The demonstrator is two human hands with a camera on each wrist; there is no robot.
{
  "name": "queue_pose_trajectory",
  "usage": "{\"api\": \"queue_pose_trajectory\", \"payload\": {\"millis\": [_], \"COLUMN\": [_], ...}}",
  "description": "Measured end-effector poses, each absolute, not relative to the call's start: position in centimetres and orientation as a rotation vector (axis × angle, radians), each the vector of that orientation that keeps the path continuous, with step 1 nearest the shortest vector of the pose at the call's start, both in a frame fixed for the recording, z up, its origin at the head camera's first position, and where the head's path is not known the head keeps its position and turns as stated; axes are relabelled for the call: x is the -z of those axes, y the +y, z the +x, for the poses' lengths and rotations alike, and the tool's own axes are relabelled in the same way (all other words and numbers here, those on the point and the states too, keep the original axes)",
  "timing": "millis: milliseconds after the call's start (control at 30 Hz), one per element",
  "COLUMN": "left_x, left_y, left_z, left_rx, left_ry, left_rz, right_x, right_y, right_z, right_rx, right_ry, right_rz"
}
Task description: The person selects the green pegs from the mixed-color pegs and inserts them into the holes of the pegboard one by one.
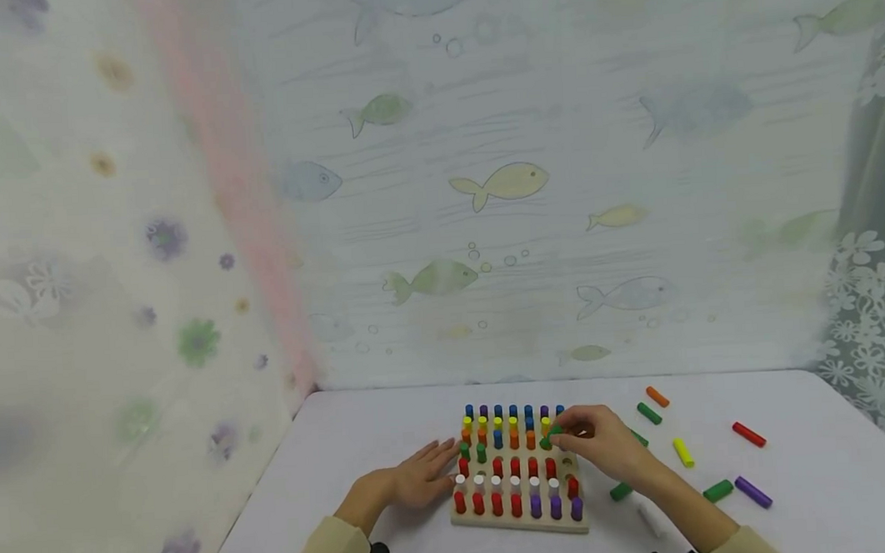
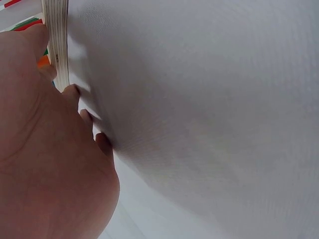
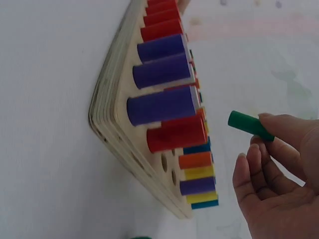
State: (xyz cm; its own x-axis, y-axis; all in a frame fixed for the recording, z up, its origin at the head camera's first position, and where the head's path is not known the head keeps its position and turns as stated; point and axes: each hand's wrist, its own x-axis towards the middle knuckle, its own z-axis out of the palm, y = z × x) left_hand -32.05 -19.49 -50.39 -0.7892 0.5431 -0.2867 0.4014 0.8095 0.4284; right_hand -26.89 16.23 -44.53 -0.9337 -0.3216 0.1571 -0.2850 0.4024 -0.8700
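The right hand [image 1: 602, 448] has its grip closed on a green peg [image 3: 249, 124], pinched near one end between thumb and fingertips [image 3: 279, 130], so that the free end sticks out toward the board. The peg hangs just above the wooden pegboard [image 1: 519, 519], over its right side in the middle rows, close to a few open holes beside a red peg [image 3: 177, 134]; it is not yet seated in a hole. In the right wrist view the remaining fingers curl loosely beneath the peg.

The left hand [image 1: 415, 478] holds nothing: its grip is released, the fingers straight and flat on the desk [image 1: 360, 431], with the fingertips [image 2: 75, 92] touching the left edge of the board.

The board lies near the front middle of the white desk. It carries rows of upright pegs: blue and purple at the far edge, then yellow, orange and green, then red and white, and red with purple along the near edge.

To the right of the board loose pegs lie scattered on the desk: an orange one [image 1: 657, 396] and a green one [image 1: 648, 413] farther back, a yellow one [image 1: 683, 453], a red one [image 1: 749, 434], a purple one [image 1: 753, 491] and two more green ones [image 1: 718, 490] nearer the right forearm. Patterned curtains with fish and flowers hang behind and beside the desk.
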Motion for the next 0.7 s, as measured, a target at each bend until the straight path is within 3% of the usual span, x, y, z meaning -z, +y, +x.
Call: {"api": "queue_pose_trajectory", "payload": {"millis": [700], "left_x": [50.8], "left_y": [-19.6], "left_z": [-32.3], "left_rx": [-0.494], "left_ry": [2.583], "left_rz": [0.698], "right_x": [46.2], "right_y": [12.1], "right_z": [-27.6], "right_rx": [1.523], "right_ry": [2.673], "right_rz": [-0.657]}}
